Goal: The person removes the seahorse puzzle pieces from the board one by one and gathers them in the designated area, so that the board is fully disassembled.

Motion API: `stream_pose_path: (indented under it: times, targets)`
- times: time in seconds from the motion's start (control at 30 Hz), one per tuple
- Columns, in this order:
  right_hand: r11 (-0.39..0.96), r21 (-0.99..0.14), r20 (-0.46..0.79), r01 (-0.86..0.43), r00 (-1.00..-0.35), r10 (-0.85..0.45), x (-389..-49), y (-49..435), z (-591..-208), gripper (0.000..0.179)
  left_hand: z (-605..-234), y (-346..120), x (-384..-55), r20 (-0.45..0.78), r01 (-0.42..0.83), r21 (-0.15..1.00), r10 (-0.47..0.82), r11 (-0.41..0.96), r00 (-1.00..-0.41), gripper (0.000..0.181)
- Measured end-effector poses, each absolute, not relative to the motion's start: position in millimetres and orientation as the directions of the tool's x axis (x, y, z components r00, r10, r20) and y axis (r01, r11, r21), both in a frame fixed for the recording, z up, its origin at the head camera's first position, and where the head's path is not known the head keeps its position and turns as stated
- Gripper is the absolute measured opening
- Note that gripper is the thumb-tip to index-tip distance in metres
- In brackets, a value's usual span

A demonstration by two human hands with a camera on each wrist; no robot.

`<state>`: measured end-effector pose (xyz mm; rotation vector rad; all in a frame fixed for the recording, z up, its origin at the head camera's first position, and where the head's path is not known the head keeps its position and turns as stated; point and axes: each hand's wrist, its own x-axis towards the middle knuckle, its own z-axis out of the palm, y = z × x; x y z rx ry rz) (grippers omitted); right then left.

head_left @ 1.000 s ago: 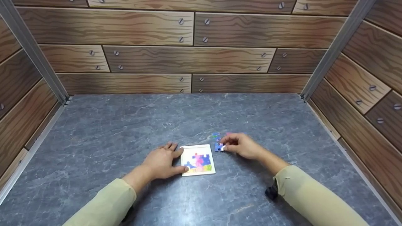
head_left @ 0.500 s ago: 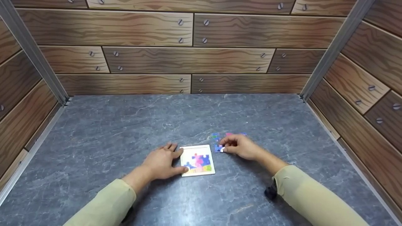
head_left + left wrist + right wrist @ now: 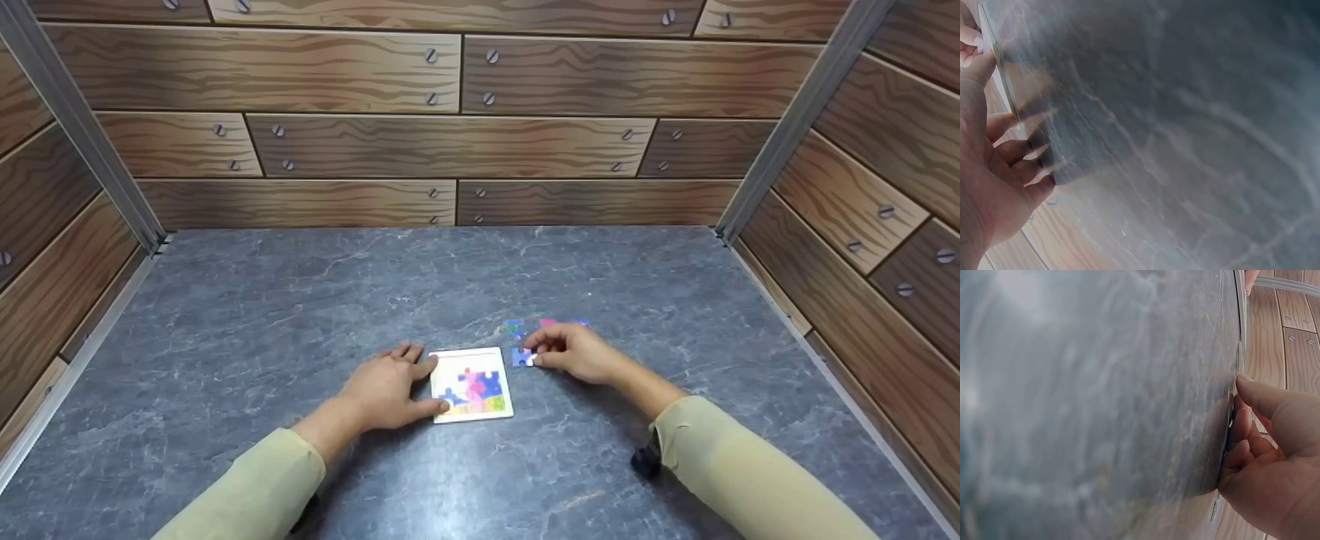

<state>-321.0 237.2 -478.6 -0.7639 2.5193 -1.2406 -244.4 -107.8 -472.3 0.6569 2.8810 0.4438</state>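
A square white puzzle tray [image 3: 469, 360] lies on the table, with several joined pieces [image 3: 480, 386] in blue, pink and yellow in its lower part. My left hand [image 3: 384, 388] rests at the tray's left side, thumb and index finger spread and touching its edge; the left wrist view shows the tray [image 3: 998, 67] edge-on by the thumb. To the right of the tray, my right hand [image 3: 581, 352] pinches a blue and pink puzzle piece [image 3: 519, 356] down at the table surface. In the right wrist view its thumb [image 3: 1255, 391] is at the surface, other fingers curled; the piece is mostly hidden.
Loose puzzle pieces lie behind the right hand: a blue-green one [image 3: 514, 325], a pink one [image 3: 547, 322] and a blue one [image 3: 581, 322], partly covered. The grey marbled table [image 3: 337, 285] is bounded by wood-patterned walls [image 3: 360, 142] at the back and sides.
The pinched piece and my right hand have shifted very slightly toward me. My left hand and the tray stay in place.
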Motion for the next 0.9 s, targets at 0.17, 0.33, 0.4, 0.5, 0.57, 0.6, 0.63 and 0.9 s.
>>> stream_pose_path:
  times: [0.17,0.33,0.4,0.5,0.57,0.6,0.63,0.9]
  targets:
    - [0.519,-0.782,0.015,-0.346,-0.842,-0.54,-321.0,237.2,-478.9,0.019,-473.2,-107.5,-244.6,-0.082,0.398,0.307,0.441,0.864,-0.894,0.083]
    - [0.518,-0.781,0.012,-0.349,-0.838,-0.546,-321.0,237.4,-479.0,0.018,-473.4,-107.6,-244.1,-0.075,0.406,0.303,0.446,0.862,-0.892,0.083]
    - [0.517,-0.781,0.011,-0.35,-0.836,-0.549,-321.1,237.6,-478.9,0.018,-473.2,-107.7,-243.9,-0.073,0.408,0.304,0.449,0.861,-0.891,0.083]
    - [0.517,-0.782,0.01,-0.348,-0.836,-0.548,-321.1,237.6,-478.5,0.018,-473.3,-107.9,-243.9,-0.068,0.41,0.307,0.45,0.859,-0.891,0.083]
    - [0.518,-0.782,0.01,-0.347,-0.837,-0.546,-321.2,237.3,-478.5,0.018,-473.4,-108.2,-243.8,-0.068,0.408,0.313,0.449,0.858,-0.891,0.083]
    - [0.517,-0.783,0.011,-0.347,-0.838,-0.546,-321.2,236.9,-478.5,0.018,-473.7,-108.3,-244.0,-0.068,0.407,0.317,0.448,0.857,-0.891,0.083]
    - [0.515,-0.783,0.013,-0.348,-0.838,-0.546,-321.2,236.7,-478.5,0.018,-473.8,-108.4,-244.2,-0.068,0.406,0.321,0.448,0.856,-0.891,0.083]
    - [0.523,-0.781,0.002,-0.341,-0.839,-0.544,-320.9,236.3,-477.9,0.019,-472.9,-108.7,-245.0,-0.078,0.404,0.33,0.451,0.853,-0.889,0.083]
